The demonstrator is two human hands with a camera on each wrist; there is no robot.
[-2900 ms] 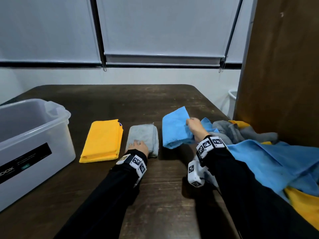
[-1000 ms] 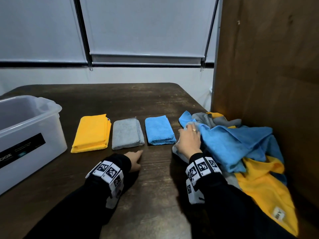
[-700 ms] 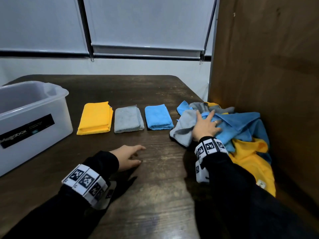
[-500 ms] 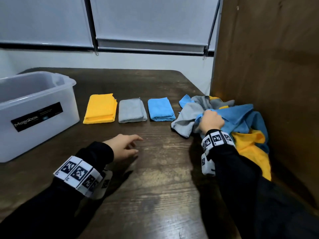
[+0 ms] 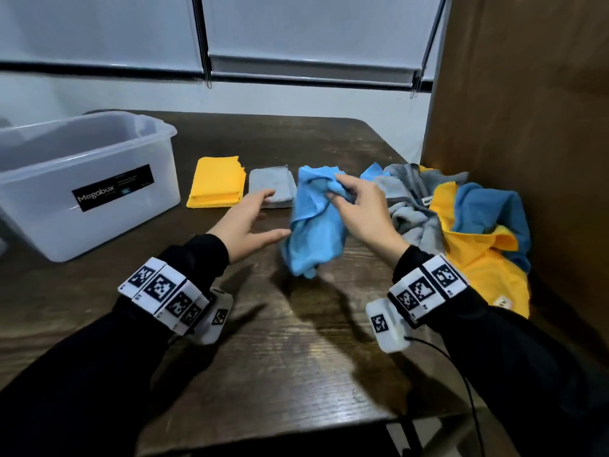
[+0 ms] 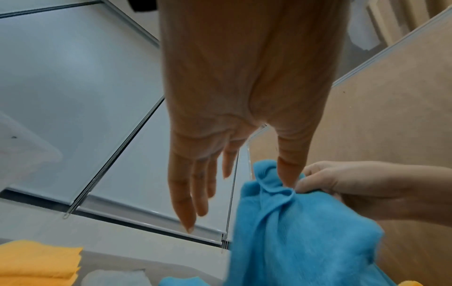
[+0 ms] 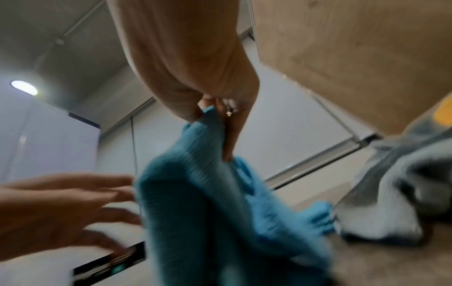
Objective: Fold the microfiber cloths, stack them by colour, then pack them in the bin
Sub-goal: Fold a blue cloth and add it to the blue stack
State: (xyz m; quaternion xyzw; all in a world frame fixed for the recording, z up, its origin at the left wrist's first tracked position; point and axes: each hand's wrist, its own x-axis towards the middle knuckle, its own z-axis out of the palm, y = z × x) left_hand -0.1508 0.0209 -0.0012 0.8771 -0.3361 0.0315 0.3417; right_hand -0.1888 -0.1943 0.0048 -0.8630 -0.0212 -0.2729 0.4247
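Observation:
My right hand pinches a crumpled light blue cloth near its top and holds it up over the table; the same cloth hangs from those fingers in the right wrist view. My left hand is open with fingers spread just left of the cloth, its thumb tip by the cloth's top fold. A folded yellow cloth and a folded grey cloth lie in a row behind. The lifted cloth hides the folded blue one.
A clear plastic bin labelled Megabox stands at the left. A heap of unfolded grey, yellow and blue cloths lies at the right against a brown wooden panel. The dark wooden table has its front edge near me.
My right hand has pulled a blue cloth out of the heap and lifted it leftward to the table's middle. My left hand rose from the table and moved toward the cloth.

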